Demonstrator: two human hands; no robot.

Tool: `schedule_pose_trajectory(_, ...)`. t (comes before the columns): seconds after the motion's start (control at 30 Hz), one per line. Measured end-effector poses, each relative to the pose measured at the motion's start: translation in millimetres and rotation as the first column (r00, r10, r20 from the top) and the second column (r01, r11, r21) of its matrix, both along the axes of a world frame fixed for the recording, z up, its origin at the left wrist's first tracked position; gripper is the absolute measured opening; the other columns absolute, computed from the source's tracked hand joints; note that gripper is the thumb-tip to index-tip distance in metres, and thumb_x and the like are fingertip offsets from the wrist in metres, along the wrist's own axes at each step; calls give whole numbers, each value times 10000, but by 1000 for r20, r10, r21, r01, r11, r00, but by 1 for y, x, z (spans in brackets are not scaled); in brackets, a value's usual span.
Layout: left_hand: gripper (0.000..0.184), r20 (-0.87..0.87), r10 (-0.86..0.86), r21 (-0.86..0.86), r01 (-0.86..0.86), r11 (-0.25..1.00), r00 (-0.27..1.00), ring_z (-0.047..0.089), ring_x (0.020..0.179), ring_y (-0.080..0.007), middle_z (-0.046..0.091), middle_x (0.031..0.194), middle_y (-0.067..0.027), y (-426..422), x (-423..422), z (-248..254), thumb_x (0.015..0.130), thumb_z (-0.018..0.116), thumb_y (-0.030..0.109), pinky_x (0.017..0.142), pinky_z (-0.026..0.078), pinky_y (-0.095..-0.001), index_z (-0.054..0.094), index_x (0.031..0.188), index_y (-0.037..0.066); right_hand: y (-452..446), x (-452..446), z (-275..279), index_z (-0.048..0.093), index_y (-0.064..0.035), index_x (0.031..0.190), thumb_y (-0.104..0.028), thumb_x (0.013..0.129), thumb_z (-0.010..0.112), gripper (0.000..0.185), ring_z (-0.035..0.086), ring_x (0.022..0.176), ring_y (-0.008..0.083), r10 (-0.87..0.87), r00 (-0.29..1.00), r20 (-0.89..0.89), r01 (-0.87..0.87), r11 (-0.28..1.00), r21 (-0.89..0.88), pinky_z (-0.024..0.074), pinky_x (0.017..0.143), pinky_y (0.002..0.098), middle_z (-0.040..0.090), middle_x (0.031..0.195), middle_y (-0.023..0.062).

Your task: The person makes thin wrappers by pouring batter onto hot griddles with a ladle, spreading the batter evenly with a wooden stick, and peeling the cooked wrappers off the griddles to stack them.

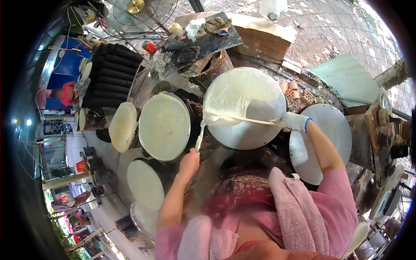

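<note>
**Over the pan point(255, 138), steadiness in both hands mattered**

Across the pan's upper part lay batter point(236, 84), with the surface bare towards its lower right. A pale strip point(245, 119) spanned the pan's middle, edge to edge; whether it was wood or stretched batter could not be told. Just below the pan's left side, the left hand point(189, 164) was closed around a batter-coated stick point(200, 138), whose tip met the strip's left end. At the pan's right edge, the right hand point(294, 121), in a white glove point(300, 122), appeared closed on the strip's other end, though how firmly was hidden.

Working well here seemed to call for both hands moving as one, the strip level over the pan, and pressure light enough not to tear the thin-looking layer. The glove was best kept off the probably hot edge.
</note>
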State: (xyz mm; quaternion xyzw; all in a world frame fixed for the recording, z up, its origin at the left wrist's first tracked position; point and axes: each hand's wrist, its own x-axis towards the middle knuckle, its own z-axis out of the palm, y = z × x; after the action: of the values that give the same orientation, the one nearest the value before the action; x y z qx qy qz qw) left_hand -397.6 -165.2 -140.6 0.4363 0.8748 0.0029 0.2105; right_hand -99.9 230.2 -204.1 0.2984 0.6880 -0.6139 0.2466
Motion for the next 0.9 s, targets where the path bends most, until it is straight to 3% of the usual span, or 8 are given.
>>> schedule_pose_trajectory(0.17, 267, 211, 15, -41, -6, 999, 977, 621, 715, -503, 632, 734, -292, -36, 43, -17, 976, 530, 286, 613, 481, -589, 476, 1011, 27, -69, 68, 36, 657, -96, 1228, -289, 857, 737, 425, 448, 493, 49, -347, 936, 63, 352, 909, -222, 334, 433, 221, 516, 614, -50)
schedule_pose_trajectory(0.2, 276, 251, -13, -17, 18, 1000, 968, 620, 722, -509, 631, 737, -299, -41, 47, -28, 976, 525, 292, 617, 479, -597, 467, 1021, 26, -99, 73, 55, 687, -90, 1144, -306, 847, 743, 371, 460, 489, 64, -470, 876, 107, 479, 820, -313, 351, 442, 217, 537, 626, -30)
schedule_pose_trajectory(0.23, 280, 322, -57, 79, 33, 996, 945, 606, 700, -502, 624, 747, -294, -43, 45, -34, 963, 562, 277, 593, 489, -537, 510, 1015, 8, -146, 75, 34, 629, -86, 1247, -264, 860, 727, 438, 480, 526, 68, -794, 604, 76, 667, 450, -594, 367, 448, 209, 549, 671, -30)
schedule_pose_trajectory(0.33, 266, 545, -219, 359, 11, 933, 810, 598, 622, -423, 611, 742, -275, -31, 13, -18, 947, 601, 253, 570, 477, -445, 567, 987, -8, -225, 34, 0, 601, -67, 1229, -269, 913, 671, 382, 488, 550, 75, -822, 549, 152, 650, 305, -696, 358, 442, 205, 563, 745, -22)
schedule_pose_trajectory(0.4, 184, 536, -181, 472, -115, 874, 824, 508, 561, -162, 550, 647, -162, -29, -2, 13, 947, 621, 179, 539, 437, -346, 594, 935, -2, -260, -31, 6, 631, -70, 1116, -314, 943, 637, 299, 503, 548, 88, -845, 529, 82, 612, 313, -726, 400, 471, 218, 602, 767, 9)
schedule_pose_trajectory(0.6, 223, 714, -86, 526, -451, 721, 695, 372, 510, -19, 406, 631, 58, -67, -74, 34, 1010, 561, 185, 421, 328, -201, 493, 832, 68, -338, -231, -58, 620, -92, 1084, -387, 964, 595, 319, 635, 646, 190, -869, 486, -97, 869, 492, -48, 504, 576, 334, 659, 802, 89)
schedule_pose_trajectory(0.73, 234, 727, -65, 514, -478, 712, 684, 365, 474, -24, 400, 618, 52, -102, -100, 10, 1006, 562, 179, 390, 312, -200, 465, 820, 75, -357, -228, -26, 617, -94, 1202, -460, 974, 522, 441, 634, 1051, 394, -894, 446, -42, 819, 389, 423, 480, 876, 453, 691, 1045, 191)
schedule_pose_trajectory(0.9, 228, 809, -47, 437, -546, 715, 585, 353, 438, -28, 404, 618, 46, -128, -100, 6, 1002, 566, 186, 366, 303, -201, 466, 826, 81, -352, -166, -38, 635, -57, 1020, -409, 982, 551, 364, 622, 629, 185, -946, 262, -192, 894, 163, 417, 479, 577, 358, 659, 742, 67)
